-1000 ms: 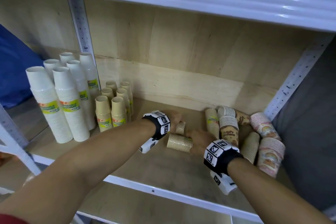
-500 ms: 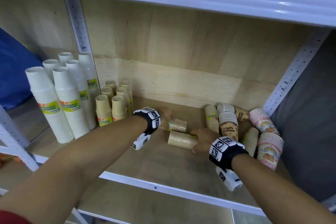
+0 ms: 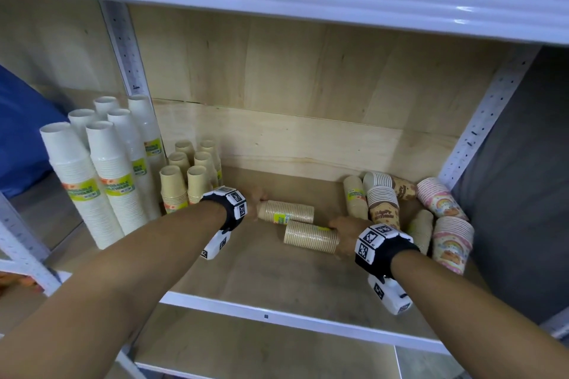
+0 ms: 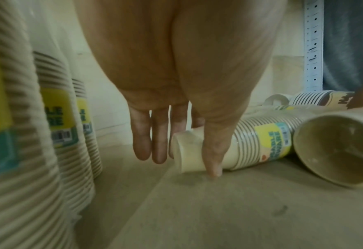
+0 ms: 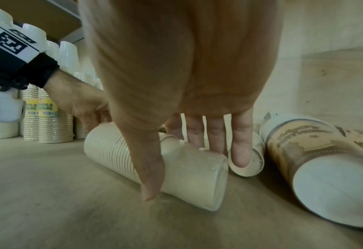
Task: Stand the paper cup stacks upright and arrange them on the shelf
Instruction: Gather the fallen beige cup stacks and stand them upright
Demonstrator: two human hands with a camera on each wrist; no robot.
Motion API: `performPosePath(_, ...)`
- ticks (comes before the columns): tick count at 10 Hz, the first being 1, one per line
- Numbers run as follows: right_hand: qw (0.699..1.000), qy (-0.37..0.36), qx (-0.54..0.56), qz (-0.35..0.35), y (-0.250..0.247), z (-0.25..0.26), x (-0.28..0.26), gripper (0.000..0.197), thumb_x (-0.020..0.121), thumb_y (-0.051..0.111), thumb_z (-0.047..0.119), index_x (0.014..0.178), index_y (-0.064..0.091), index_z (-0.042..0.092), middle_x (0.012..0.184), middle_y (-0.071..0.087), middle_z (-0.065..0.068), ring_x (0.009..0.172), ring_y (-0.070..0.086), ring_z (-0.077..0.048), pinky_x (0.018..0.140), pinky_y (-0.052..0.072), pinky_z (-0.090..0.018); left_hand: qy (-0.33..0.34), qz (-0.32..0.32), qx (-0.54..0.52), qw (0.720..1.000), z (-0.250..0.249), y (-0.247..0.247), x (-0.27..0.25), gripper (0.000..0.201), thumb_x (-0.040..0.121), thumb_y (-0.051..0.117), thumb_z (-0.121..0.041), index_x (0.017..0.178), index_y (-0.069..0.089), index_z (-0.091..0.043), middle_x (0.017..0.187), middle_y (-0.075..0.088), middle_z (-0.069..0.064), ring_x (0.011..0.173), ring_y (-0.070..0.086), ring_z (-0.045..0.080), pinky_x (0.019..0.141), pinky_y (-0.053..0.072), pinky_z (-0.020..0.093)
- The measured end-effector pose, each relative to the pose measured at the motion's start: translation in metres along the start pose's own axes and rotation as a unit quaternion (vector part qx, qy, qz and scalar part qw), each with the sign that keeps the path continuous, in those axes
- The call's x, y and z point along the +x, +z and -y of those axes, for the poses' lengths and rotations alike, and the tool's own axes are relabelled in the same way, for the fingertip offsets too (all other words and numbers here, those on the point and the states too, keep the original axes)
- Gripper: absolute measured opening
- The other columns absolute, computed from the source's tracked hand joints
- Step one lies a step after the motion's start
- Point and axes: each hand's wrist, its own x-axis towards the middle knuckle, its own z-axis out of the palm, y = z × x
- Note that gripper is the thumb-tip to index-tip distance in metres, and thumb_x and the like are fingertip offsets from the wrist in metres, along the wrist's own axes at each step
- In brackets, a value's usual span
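Two kraft cup stacks lie side by side mid-shelf (image 3: 301,314). The left hand (image 3: 257,204) pinches the far stack (image 3: 288,212) at its closed end; the right hand (image 3: 343,232) grips the near stack (image 3: 309,237) likewise. They look light, crushable and liable to telescope apart, so I'd hold low. Open board lies between the standing stacks (image 3: 184,184) left and the toppled pile (image 3: 431,218) right.

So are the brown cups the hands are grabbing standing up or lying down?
Lying down. Both brown cup stacks lie on their sides on the shelf, one under each hand.
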Motion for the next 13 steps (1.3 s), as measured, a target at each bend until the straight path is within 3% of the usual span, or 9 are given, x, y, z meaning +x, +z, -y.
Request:
performPosePath(1,1.000,0.021,-0.001,-0.016,-0.003,0.003,-0.003,0.036,0.088,0.063,0.017,0.122,0.061,0.004,0.120,0.064,-0.011,0.108,0.064,-0.025,0.086,0.050,-0.030,-0.012,0.004,-0.001,1.000,0.000,-0.009,-0.002,0.048,0.088,0.068,-0.009,0.134,0.056,-0.011,0.134,0.057,0.009,0.123,0.055,0.026,0.098,0.044,0.032)
performPosePath(3,0.998,0.013,0.019,-0.063,-0.031,-0.001,-0.007,0.053,0.079,0.072,0.030,0.129,0.056,0.021,0.128,0.059,-0.006,0.117,0.058,-0.027,0.094,0.046,-0.035,0.035,-0.031,-0.019,0.999,-0.011,-0.047,-0.018,0.042,0.075,0.080,-0.019,0.115,0.069,-0.010,0.105,0.070,0.004,0.097,0.066,0.021,0.076,0.050,0.026)
performPosePath(4,0.996,0.020,0.043,-0.074,-0.049,0.002,-0.010,0.053,0.082,0.072,0.026,0.131,0.055,0.018,0.131,0.057,-0.007,0.120,0.056,-0.027,0.094,0.045,-0.031,0.052,-0.065,-0.049,0.995,-0.015,-0.066,-0.021,0.048,0.075,0.081,-0.025,0.120,0.066,-0.015,0.110,0.063,0.001,0.099,0.060,0.019,0.079,0.042,0.022)
performPosePath(5,0.994,0.015,0.067,-0.091,-0.066,0.008,-0.012,0.049,0.081,0.073,0.024,0.128,0.059,0.017,0.129,0.059,-0.007,0.118,0.057,-0.026,0.090,0.045,-0.028,0.060,-0.084,-0.090,0.991,-0.021,-0.079,-0.021,0.044,0.075,0.082,-0.024,0.117,0.068,-0.019,0.098,0.062,-0.002,0.095,0.062,0.019,0.077,0.045,0.023)
performPosePath(6,0.991,0.013,0.070,-0.113,-0.083,0.017,-0.008,0.048,0.079,0.076,0.027,0.123,0.061,0.016,0.124,0.062,-0.008,0.114,0.059,-0.027,0.085,0.045,-0.028,0.075,-0.085,-0.097,0.989,-0.025,-0.087,-0.023,0.037,0.077,0.079,-0.024,0.113,0.069,-0.023,0.100,0.061,-0.002,0.096,0.062,0.018,0.076,0.044,0.024)
performPosePath(8,0.991,-0.010,0.074,-0.107,-0.101,0.039,0.002,0.050,0.079,0.075,0.014,0.125,0.058,0.014,0.123,0.052,-0.004,0.114,0.056,-0.022,0.079,0.042,-0.023,0.074,-0.055,-0.099,0.991,-0.038,-0.094,-0.026,0.036,0.080,0.076,-0.017,0.115,0.069,-0.018,0.109,0.062,0.004,0.088,0.067,0.025,0.069,0.061,0.034)
performPosePath(9,0.991,-0.018,0.070,-0.110,-0.101,0.048,0.007,0.049,0.077,0.075,0.016,0.123,0.058,0.014,0.118,0.055,-0.003,0.109,0.057,-0.022,0.079,0.045,-0.025,0.079,-0.048,-0.075,0.993,-0.046,-0.095,-0.026,0.039,0.080,0.076,-0.020,0.118,0.068,-0.016,0.112,0.062,0.004,0.081,0.065,0.023,0.060,0.055,0.026)
performPosePath(11,0.989,-0.019,0.072,-0.125,-0.104,0.058,0.014,0.047,0.077,0.074,0.021,0.121,0.059,0.015,0.118,0.061,-0.006,0.104,0.061,-0.024,0.075,0.047,-0.027,0.082,-0.065,-0.078,0.991,-0.052,-0.093,-0.022,0.043,0.081,0.074,-0.023,0.123,0.066,-0.020,0.122,0.063,0.005,0.101,0.062,0.022,0.073,0.049,0.026)
performPosePath(13,0.987,-0.004,0.075,-0.144,-0.111,0.054,0.016,0.039,0.080,0.070,0.022,0.118,0.062,0.015,0.113,0.063,-0.005,0.102,0.062,-0.023,0.071,0.042,-0.025,0.096,-0.076,-0.075,0.990,-0.052,-0.089,-0.019,0.041,0.083,0.072,-0.020,0.123,0.066,-0.020,0.124,0.063,0.006,0.105,0.061,0.022,0.076,0.044,0.025)
